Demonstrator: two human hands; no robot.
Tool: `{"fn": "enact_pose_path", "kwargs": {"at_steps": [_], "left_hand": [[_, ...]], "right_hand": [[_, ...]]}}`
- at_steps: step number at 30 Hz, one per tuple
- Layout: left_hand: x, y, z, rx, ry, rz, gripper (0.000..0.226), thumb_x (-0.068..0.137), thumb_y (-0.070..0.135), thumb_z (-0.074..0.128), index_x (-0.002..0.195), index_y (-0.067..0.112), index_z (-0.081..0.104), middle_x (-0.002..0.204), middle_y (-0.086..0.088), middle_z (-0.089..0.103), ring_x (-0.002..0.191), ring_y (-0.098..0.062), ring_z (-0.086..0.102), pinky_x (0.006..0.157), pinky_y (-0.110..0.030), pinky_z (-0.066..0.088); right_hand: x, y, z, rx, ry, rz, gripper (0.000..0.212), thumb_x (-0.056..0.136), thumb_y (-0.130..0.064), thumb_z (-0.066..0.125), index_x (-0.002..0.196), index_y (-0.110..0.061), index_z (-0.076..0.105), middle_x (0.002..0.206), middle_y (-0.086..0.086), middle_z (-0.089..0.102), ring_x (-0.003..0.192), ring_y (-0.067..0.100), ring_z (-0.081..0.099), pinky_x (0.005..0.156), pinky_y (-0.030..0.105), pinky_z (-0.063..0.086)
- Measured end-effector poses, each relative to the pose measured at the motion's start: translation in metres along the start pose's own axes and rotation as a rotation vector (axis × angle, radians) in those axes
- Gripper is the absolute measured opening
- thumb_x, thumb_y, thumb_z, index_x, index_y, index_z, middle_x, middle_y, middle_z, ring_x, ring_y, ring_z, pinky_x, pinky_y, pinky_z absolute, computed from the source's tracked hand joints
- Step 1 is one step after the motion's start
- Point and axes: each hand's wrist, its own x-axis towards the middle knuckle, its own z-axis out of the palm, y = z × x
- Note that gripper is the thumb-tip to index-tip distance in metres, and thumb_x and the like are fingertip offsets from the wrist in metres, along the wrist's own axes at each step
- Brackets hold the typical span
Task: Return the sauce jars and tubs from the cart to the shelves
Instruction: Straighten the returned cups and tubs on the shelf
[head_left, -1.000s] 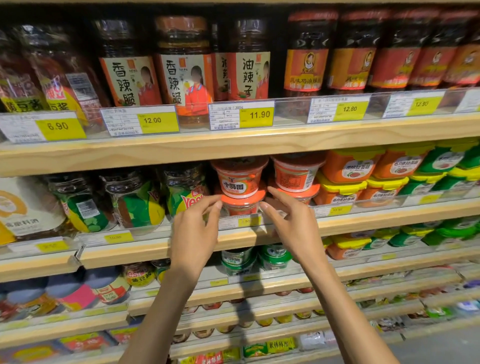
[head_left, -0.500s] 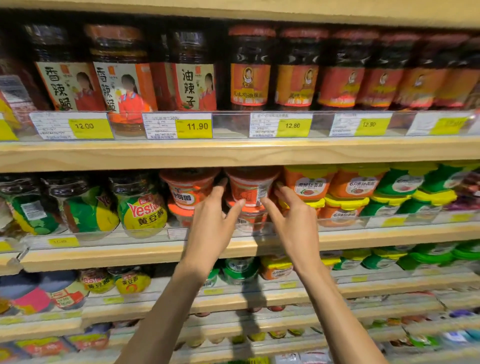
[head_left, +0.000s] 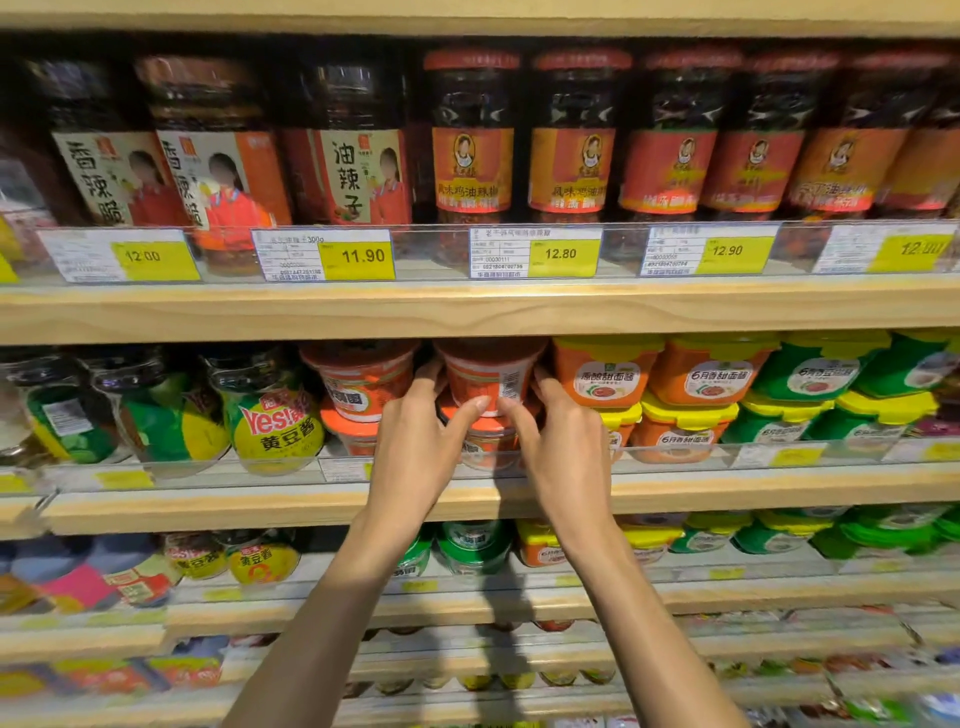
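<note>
Hands first: your left hand (head_left: 415, 441) and your right hand (head_left: 558, 441) both reach up to the middle wooden shelf (head_left: 311, 501) and close around one round red-orange plastic sauce tub (head_left: 485, 376), the left grip wrapped on its left side with the thumb across the lower front, the right grip on its right side with a finger lying beside the barcode. That tub sits stacked on top of a second red-lidded tub (head_left: 485, 441), whose lower half shows through the clear plastic shelf guard (head_left: 675, 452). Just to the left stands a matching stack of two red-orange tubs (head_left: 358, 395), touching or nearly touching the left hand. To the right of your hands you have orange rectangular tubs with yellow lids (head_left: 608, 374), stacked two high, and beyond them green rectangular tubs with yellow lids (head_left: 810, 374). To the left of the red stacks sit glass jars with green and yellow labels (head_left: 270, 421). On the upper shelf, above your hands, a row of tall dark chili-oil jars with red labels (head_left: 472, 140) stands behind yellow and white price tags (head_left: 535, 253). Lower shelves below your forearms carry more jars and tubs, too blurred to read.
</note>
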Motion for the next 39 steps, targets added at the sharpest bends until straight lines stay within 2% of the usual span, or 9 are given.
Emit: {"fn": "enact_pose_path", "kwargs": {"at_steps": [6,11,13,16,18,22,31,36,39], "left_hand": [[-0.005,-0.004,-0.007,0.017,-0.019,0.058,0.046,0.089,0.053,0.065,0.118,0.017,0.06,0.068,0.004,0.064,0.059,-0.006,0.062,0.059,-0.028,0.052],[-0.021,-0.015,-0.019,0.022,-0.025,0.072,0.047,0.096,0.05,0.055,0.135,0.022,0.052,0.1,0.013,0.07,0.078,-0.011,0.065,0.065,-0.006,0.037],[-0.024,-0.017,-0.019,0.012,-0.059,0.069,0.051,0.098,0.05,0.053,0.141,0.023,0.049,0.108,0.012,0.072,0.083,-0.013,0.069,0.07,-0.006,0.042],[-0.023,-0.014,-0.017,-0.067,-0.165,0.048,0.046,0.101,0.044,0.05,0.143,0.025,0.045,0.122,0.005,0.068,0.079,-0.02,0.071,0.062,-0.023,0.056],[-0.021,-0.009,-0.015,-0.069,-0.214,0.047,0.035,0.102,0.041,0.048,0.133,0.024,0.049,0.107,0.002,0.069,0.062,-0.015,0.067,0.048,-0.023,0.053],[-0.021,-0.009,-0.012,-0.02,-0.192,0.046,0.025,0.102,0.043,0.047,0.118,0.025,0.056,0.07,0.003,0.065,0.043,-0.01,0.062,0.056,-0.042,0.056],[-0.025,-0.008,-0.012,-0.015,-0.133,0.062,0.032,0.101,0.043,0.05,0.124,0.024,0.059,0.079,0.005,0.07,0.044,-0.008,0.064,0.056,-0.041,0.056],[-0.033,0.0,-0.017,0.222,-0.011,0.124,0.038,0.098,0.049,0.053,0.126,0.026,0.065,0.087,0.01,0.075,0.087,-0.019,0.071,0.067,-0.034,0.054],[-0.045,0.011,-0.014,0.325,0.083,0.128,0.029,0.096,0.044,0.058,0.117,0.028,0.069,0.082,0.01,0.075,0.081,-0.026,0.072,0.057,-0.03,0.044]], "right_hand": [[-0.011,0.004,-0.008,-0.007,0.079,-0.013,0.037,0.097,-0.039,0.062,0.125,-0.015,0.067,0.104,0.003,0.076,0.089,0.021,0.072,0.067,0.03,0.05],[-0.021,0.015,-0.01,0.048,0.055,0.043,0.042,0.095,-0.044,0.063,0.13,-0.021,0.064,0.102,0.0,0.077,0.076,0.015,0.072,0.066,0.031,0.055],[-0.023,0.017,-0.004,0.092,-0.016,0.068,0.053,0.094,-0.048,0.063,0.139,-0.022,0.058,0.116,0.0,0.074,0.095,0.015,0.072,0.08,0.034,0.058],[-0.022,0.016,0.005,0.146,-0.067,0.103,0.058,0.092,-0.048,0.066,0.142,-0.02,0.056,0.116,0.001,0.074,0.09,0.012,0.07,0.08,0.03,0.054],[-0.02,0.017,0.008,0.187,-0.06,0.126,0.057,0.09,-0.047,0.068,0.139,-0.019,0.059,0.114,0.0,0.074,0.09,0.011,0.07,0.079,0.027,0.053],[-0.018,0.018,0.01,0.223,-0.043,0.127,0.058,0.088,-0.051,0.069,0.135,-0.018,0.062,0.111,-0.001,0.075,0.094,0.013,0.072,0.082,0.033,0.056],[-0.023,0.016,0.01,0.226,-0.057,0.098,0.063,0.089,-0.049,0.068,0.141,-0.015,0.056,0.115,0.003,0.074,0.1,0.017,0.072,0.082,0.041,0.058],[-0.03,0.022,-0.008,0.203,-0.067,0.057,0.052,0.093,-0.049,0.063,0.138,-0.022,0.06,0.117,-0.006,0.073,0.102,0.007,0.069,0.08,0.032,0.058],[-0.033,0.037,-0.031,0.189,0.0,0.092,0.042,0.095,-0.052,0.059,0.123,-0.023,0.07,0.108,-0.01,0.075,0.091,0.007,0.07,0.076,0.035,0.057]]}}
